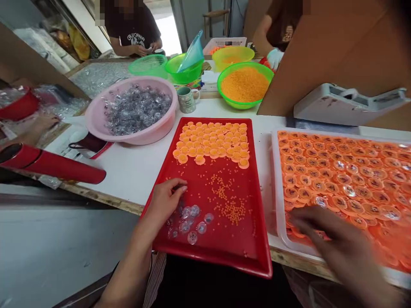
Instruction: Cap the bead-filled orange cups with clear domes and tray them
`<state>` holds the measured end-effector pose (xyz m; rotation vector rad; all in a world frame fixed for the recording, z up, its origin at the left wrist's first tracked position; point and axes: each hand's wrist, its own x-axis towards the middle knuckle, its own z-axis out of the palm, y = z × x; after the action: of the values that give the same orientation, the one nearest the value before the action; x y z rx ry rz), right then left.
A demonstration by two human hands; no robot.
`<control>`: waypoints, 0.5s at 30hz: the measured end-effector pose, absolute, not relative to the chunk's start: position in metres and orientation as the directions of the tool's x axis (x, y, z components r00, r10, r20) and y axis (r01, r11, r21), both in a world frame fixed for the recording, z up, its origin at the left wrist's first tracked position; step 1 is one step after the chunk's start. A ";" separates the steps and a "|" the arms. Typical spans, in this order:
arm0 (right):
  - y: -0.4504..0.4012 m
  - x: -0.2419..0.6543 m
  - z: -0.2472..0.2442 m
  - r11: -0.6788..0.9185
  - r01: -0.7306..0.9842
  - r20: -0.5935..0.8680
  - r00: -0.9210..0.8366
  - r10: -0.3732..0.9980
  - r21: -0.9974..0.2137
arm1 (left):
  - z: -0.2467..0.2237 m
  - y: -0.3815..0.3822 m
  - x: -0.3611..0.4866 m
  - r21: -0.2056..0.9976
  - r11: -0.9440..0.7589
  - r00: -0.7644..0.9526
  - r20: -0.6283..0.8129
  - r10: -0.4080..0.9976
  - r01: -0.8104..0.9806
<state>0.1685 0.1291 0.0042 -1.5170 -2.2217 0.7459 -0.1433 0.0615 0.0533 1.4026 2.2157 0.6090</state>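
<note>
My left hand is over the left side of a red tray, its thumb and index finger slightly apart with nothing visible between them. Its other fingers are mostly hidden. Just below it lie several small clear round plastic caps with dark centres. Tiny orange beads are scattered to their right. Rows of orange cup-like discs fill the tray's far end. My right hand, smeared by motion, hovers over the near left part of a white tray packed with orange discs, some under shiny clear caps.
A pink basin of clear caps stands at the back left, near a mug. Behind are a green bowl of orange beads and other basins. A red flask lies left. Cardboard rises right. Other people sit across the table.
</note>
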 end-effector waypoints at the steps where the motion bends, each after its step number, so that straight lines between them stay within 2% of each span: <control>1: 0.120 0.158 0.009 0.339 0.733 0.008 -0.415 0.910 -0.589 | 0.052 0.060 -0.143 0.592 0.377 -0.373 -0.136 0.918 0.712; 5: 0.083 0.105 0.023 0.540 0.633 0.044 -0.626 0.779 -0.554 | 0.049 0.049 -0.151 0.627 0.363 -0.357 -0.142 0.923 0.690; 9: 0.067 0.065 0.028 0.714 0.470 0.033 -0.824 0.566 -0.519 | 0.047 0.043 -0.170 0.634 0.370 -0.388 -0.117 0.914 0.679; 12: 0.066 0.058 0.025 0.825 0.375 0.077 -0.892 0.445 -0.422 | 0.048 0.051 -0.185 0.635 0.348 -0.390 -0.079 0.917 0.690; 15: 0.066 0.062 0.018 0.893 0.341 0.163 -0.903 0.398 -0.293 | 0.048 0.070 -0.197 0.627 0.301 -0.365 -0.028 0.931 0.719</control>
<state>0.0620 0.0662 0.0178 -0.5618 -2.8409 0.3806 -0.1966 0.0702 0.0477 1.4761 2.1868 0.7471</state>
